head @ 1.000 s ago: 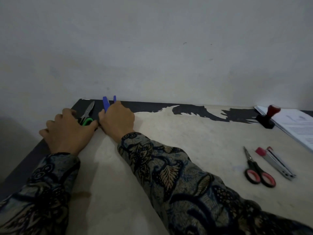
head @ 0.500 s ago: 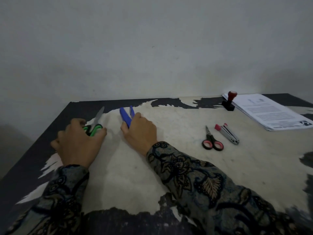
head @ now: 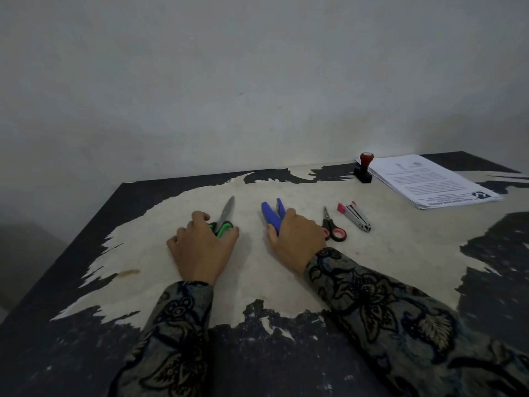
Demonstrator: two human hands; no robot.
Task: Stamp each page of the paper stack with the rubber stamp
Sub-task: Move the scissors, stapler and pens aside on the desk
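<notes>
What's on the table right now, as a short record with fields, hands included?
left hand: on green scissors
right hand: on blue tool
red scissors: right of right hand
stapler: beside red scissors
stamp: upright, at left edge of papers, untouched
table: worn, pale middle

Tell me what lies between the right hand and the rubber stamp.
In the head view, between the right hand and the rubber stamp lie red-handled scissors and a red-tipped metal tool.
</notes>
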